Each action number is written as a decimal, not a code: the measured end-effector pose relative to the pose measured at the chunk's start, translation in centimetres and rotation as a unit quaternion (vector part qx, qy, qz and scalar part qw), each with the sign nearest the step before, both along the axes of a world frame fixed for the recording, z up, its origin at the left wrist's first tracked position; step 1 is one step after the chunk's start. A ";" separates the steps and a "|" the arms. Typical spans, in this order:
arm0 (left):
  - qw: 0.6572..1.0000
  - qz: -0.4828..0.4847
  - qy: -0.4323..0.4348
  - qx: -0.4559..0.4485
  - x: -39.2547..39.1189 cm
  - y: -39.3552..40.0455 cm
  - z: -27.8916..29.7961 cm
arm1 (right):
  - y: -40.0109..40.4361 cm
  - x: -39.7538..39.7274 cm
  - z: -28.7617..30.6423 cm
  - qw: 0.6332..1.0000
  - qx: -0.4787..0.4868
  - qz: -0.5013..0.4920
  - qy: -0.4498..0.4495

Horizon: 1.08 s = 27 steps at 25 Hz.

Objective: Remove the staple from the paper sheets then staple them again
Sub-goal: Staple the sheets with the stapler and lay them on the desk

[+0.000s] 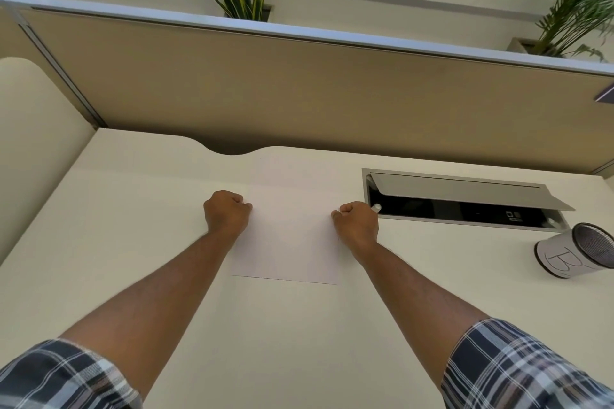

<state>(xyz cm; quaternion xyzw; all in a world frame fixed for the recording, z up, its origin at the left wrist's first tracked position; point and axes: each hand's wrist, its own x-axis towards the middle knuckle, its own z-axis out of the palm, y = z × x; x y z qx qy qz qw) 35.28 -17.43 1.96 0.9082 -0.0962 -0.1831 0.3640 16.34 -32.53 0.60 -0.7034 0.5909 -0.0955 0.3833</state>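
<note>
The white paper sheets [289, 239] lie flat in the middle of the pale desk [133, 242]; their far edge blends into the desk. No staple can be made out on them. My left hand [226, 212] is a closed fist resting at the sheets' left edge. At the right edge my right hand [357, 224] is also a fist, and a small white rounded tip [376, 207] sticks out of its far side. What that white thing is cannot be told. No stapler is in view.
An open cable box [465, 206] with a raised grey lid is set into the desk right of my right hand. A white mesh-lined cup [571, 252] lies on its side at the far right. A tan partition [299, 86] closes off the back, with plants behind it.
</note>
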 end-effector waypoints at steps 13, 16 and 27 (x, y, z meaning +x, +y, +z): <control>0.990 -0.138 0.012 0.042 -5.9 3.1 3.7 | 2.5 -4.9 4.0 0.992 0.031 0.121 0.009; 0.980 -0.192 -0.021 0.050 -8.8 5.3 5.1 | 4.1 -7.8 5.7 0.983 -0.005 0.178 0.037; 0.919 -0.370 -0.122 0.066 -24.3 10.5 7.0 | 9.1 -23.1 8.4 0.966 -0.085 0.231 0.076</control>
